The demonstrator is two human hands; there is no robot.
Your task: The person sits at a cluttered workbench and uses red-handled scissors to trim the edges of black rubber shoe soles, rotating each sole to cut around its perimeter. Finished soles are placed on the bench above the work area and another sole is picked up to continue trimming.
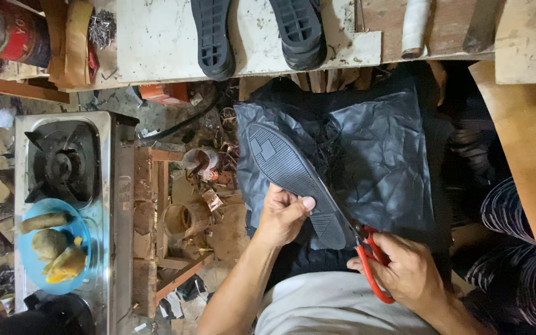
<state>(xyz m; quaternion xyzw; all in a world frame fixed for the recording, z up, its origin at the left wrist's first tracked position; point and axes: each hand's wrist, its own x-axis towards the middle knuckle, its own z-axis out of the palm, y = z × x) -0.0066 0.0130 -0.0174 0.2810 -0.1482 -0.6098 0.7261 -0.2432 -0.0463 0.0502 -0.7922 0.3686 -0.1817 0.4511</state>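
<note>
Over a cluttered workshop floor, left hand (282, 217) is gripping the sole (296, 183), its length running diagonally toward the scissors (372, 260) that right hand (412, 273) is grasping at its heel edge.

A worn, paint-flecked white workbench (169, 49) runs along the top, with two black rubber shoe soles (213, 37) lying tread-up on it, beside a heap of small metal nails (102, 28) and a red tin can (7, 28). Below it, a steel gas stove (116, 205) carries a round blue plate (27, 260) of yellowish food. The dirt floor (231, 229) is littered with scraps.
</note>
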